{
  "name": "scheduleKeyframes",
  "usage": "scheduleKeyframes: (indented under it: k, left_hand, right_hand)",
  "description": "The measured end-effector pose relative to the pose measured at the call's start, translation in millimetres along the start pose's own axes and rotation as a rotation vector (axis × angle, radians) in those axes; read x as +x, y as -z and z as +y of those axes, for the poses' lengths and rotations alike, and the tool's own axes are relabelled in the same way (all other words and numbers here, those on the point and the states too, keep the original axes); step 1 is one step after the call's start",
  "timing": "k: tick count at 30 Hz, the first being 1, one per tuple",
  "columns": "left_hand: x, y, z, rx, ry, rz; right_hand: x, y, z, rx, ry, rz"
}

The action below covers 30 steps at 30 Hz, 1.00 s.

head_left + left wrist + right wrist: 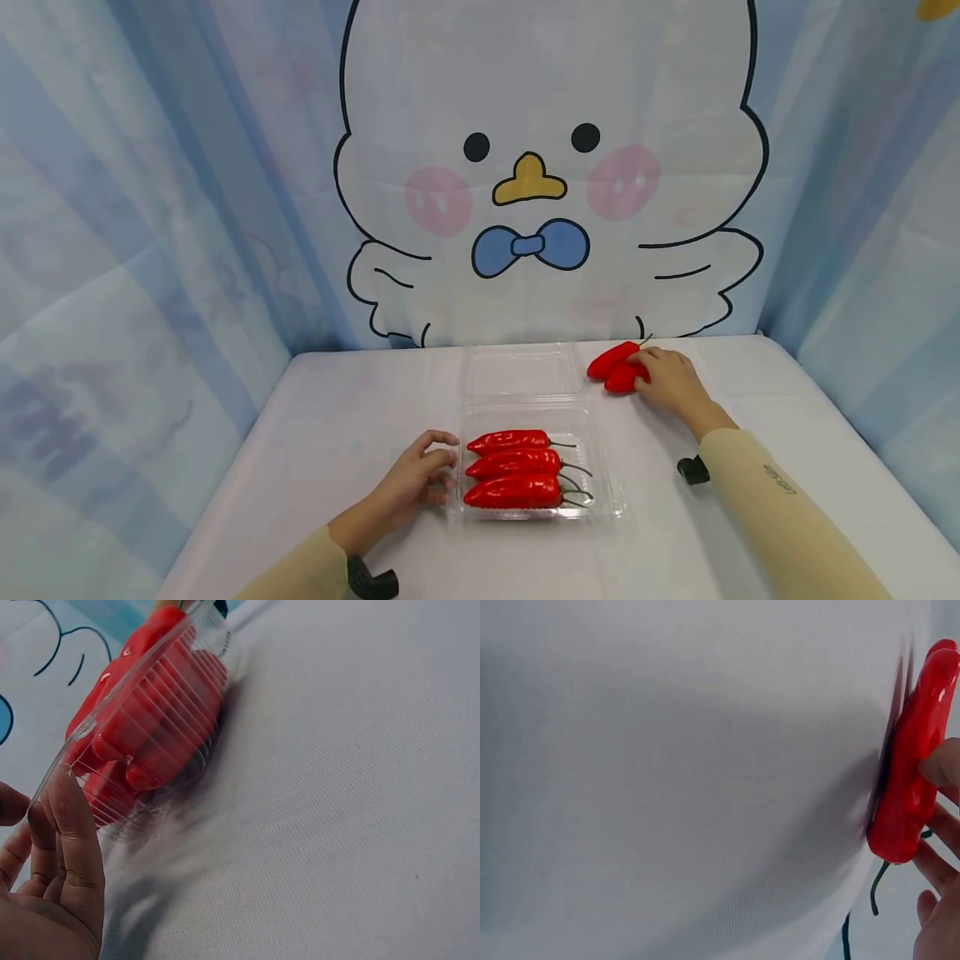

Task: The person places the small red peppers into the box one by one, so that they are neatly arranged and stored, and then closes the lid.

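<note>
A clear plastic clamshell box (pixel 604 467) stands on the table with its lid (pixel 525 371) folded back. Glossy red chili peppers (pixel 517 462) lie side by side in it, stems pointing right. At the box's left side, my left hand (pixel 420 475) pinches the rim between thumb and fingers; the left wrist view shows peppers (pixel 161 712) through the ribbed wall. Over at the back right, my right hand (pixel 667 379) holds a red chili pepper (pixel 911 772), thumb on its near side and fingers behind. Another pepper (pixel 611 360) lies just beyond it.
A white cloth covers the table (pixel 360 408). Behind rises a curtain (pixel 547 75) printed with a cartoon bird, and pale blue drapes (pixel 112 292) hang at both sides. The open lid reaches toward the back edge.
</note>
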<state>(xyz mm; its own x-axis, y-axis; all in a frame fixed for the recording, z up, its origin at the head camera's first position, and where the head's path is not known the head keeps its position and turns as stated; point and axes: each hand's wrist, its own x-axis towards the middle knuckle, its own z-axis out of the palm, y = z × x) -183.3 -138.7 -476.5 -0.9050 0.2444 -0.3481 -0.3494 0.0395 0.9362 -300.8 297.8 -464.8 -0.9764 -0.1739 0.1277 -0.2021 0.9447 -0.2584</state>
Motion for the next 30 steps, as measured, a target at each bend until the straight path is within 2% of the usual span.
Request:
scheduleKeyframes:
  k: [5,14,24,30]
  left_hand:
    - [0.1,-0.1,0.2,0.003,-0.002,0.003]
    - [-0.9,-0.5,-1.6,-0.002,-0.012,0.002]
    - [-1.7,1.3,-3.6,-0.009,-0.008,0.007]
    - [-0.5,1.6,-1.6,0.002,0.001,0.007]
  right_hand:
    - [-3.1,1.6,10.4,0.023,-0.025,-0.02]
    - [-4.6,7.8,16.3,0.091,-0.093,-0.118]
    - [-8.7,3.4,10.9,0.153,-0.13,-0.129]
    - [-10.0,2.2,6.3,0.173,-0.113,-0.116]
